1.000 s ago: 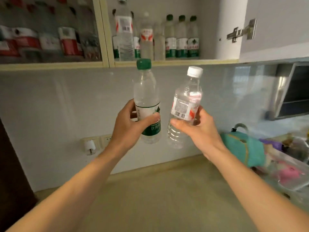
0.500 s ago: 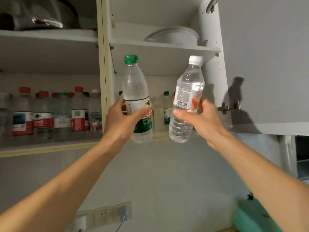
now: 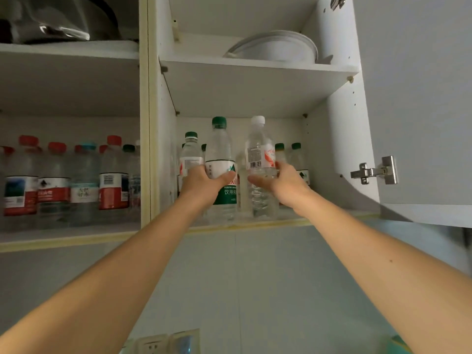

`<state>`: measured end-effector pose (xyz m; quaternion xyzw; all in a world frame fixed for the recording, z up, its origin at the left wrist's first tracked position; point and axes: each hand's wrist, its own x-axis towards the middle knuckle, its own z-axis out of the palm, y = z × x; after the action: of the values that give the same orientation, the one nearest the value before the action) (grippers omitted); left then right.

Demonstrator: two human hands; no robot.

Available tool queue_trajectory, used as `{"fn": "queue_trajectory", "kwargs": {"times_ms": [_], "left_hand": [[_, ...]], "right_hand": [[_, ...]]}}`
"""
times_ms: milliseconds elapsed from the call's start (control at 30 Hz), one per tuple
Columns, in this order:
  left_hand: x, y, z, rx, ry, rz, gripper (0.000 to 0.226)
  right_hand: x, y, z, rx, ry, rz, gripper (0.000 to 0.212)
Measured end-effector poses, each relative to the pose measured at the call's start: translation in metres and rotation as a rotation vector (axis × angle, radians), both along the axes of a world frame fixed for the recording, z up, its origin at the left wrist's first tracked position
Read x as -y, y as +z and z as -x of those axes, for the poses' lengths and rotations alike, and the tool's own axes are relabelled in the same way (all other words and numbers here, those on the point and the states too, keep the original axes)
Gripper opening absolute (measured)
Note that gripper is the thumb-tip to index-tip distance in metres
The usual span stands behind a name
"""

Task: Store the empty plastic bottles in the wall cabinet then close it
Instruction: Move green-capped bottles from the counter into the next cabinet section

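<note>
My left hand (image 3: 204, 183) grips an empty green-capped bottle (image 3: 221, 159) with a green and white label. My right hand (image 3: 282, 182) grips an empty white-capped bottle (image 3: 259, 152) with a red and white label. Both bottles stand upright at the front of the lower shelf (image 3: 258, 224) of the open wall cabinet. Several other bottles stand behind them, partly hidden. The cabinet door (image 3: 419, 98) hangs open at the right, with a metal hinge (image 3: 374, 171) on it.
The left compartment holds several red-capped bottles (image 3: 61, 180) behind a glass front. White plates (image 3: 275, 48) lie on the upper right shelf, a metal pot (image 3: 58, 19) on the upper left. Wall sockets (image 3: 163, 343) sit on the tiled wall below.
Both hands rose and reached forward, carrying the two bottles from in front of the cabinet onto its lower shelf. The camera tilted further up.
</note>
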<state>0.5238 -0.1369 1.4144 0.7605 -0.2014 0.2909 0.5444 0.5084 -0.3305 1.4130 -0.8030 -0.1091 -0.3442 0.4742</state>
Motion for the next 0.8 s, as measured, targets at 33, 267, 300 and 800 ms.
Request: {"fn": "queue_trajectory", "kwargs": {"times_ms": [33, 267, 300, 800], "left_hand": [[0.002, 0.001, -0.007, -0.018, 0.001, -0.001, 0.046], [0.017, 0.007, -0.040, -0.085, 0.050, -0.069, 0.044], [0.019, 0.008, -0.042, -0.090, 0.056, -0.074, 0.046], [-0.011, -0.001, 0.000, 0.016, 0.172, -0.229, 0.064]], "right_hand": [[0.000, 0.000, -0.006, -0.008, -0.001, 0.023, 0.084], [0.005, 0.001, -0.036, -0.065, 0.052, 0.030, 0.053], [0.006, 0.002, -0.039, -0.083, 0.045, 0.024, 0.059], [-0.006, -0.001, 0.000, -0.036, -0.128, 0.156, 0.071]]}}
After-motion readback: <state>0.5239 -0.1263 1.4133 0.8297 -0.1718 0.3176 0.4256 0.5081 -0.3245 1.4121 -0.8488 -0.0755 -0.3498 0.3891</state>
